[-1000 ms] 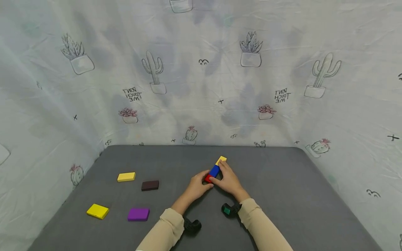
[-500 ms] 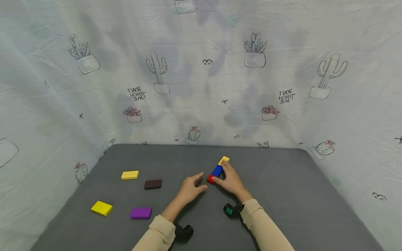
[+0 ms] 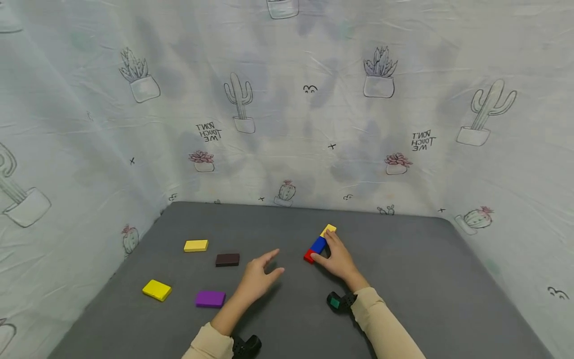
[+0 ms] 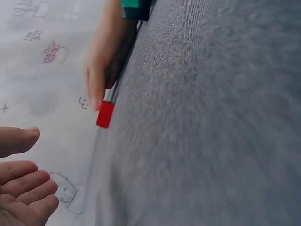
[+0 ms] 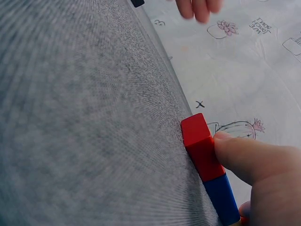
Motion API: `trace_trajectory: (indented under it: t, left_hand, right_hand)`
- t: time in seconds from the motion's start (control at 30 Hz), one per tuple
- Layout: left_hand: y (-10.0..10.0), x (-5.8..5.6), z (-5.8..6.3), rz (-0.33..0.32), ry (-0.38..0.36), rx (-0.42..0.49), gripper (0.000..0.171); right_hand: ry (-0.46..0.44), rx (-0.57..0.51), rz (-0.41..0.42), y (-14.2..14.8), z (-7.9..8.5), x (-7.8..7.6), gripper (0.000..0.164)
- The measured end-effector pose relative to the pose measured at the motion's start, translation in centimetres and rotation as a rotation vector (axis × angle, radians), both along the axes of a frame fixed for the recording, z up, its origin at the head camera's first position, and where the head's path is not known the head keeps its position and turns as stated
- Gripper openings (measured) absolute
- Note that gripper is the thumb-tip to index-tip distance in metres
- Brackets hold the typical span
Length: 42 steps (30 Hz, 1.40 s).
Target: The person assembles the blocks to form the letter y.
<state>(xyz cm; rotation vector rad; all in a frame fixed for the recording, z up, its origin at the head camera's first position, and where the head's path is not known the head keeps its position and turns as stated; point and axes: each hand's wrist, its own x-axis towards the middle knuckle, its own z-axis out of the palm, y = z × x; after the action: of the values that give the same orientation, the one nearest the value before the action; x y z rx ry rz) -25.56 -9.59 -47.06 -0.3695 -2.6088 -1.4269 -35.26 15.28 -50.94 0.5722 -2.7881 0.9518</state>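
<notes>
Head view; right hand (image 3: 339,261) on block row (image 3: 318,245)

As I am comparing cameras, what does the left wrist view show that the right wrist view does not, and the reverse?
Only left wrist: the green patch on the right wrist's black device.
Only right wrist: the blue block and a yellow sliver.
Both: the red block, parts of the left hand and right hand, the grey table, the printed cloth.
</notes>
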Motion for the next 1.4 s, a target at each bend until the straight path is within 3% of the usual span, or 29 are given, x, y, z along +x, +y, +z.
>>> trace_trajectory:
  t: [0.27, 0.73, 0.97, 1.13, 1.4]
  left_hand:
    - [-2.5, 2.4, 0.6, 0.122, -0.02, 0.043, 0.053]
    - [-7.4, 5.6, 0.5, 0.385, 0.002, 0.076, 0.053]
    - [-9.1, 7.4, 0.0, 0.498, -0.144, 0.051, 0.061]
    - [-9.8, 8.0, -0.6, 0.534, -0.236, 0.03, 0.071]
    - [-9.9, 7.8, -1.2, 0.503, -0.232, -0.088, 0.078]
  right_hand:
    - [0.005, -0.005, -0.006, 0.4, -0.1, -0.2, 0.083]
    - [-0.011, -0.002, -0.004, 0.2, 0.0, 0.0, 0.084]
    - [-0.024, -0.008, 0.0, 0.1, -0.2, 0.4, 0.083]
    - [-0.028, -0.022, 0.002, 0.0, -0.4, 0.5, 0.082]
    - [-0.018, -0.014, 0.009, 0.1, -0.1, 0.1, 0.082]
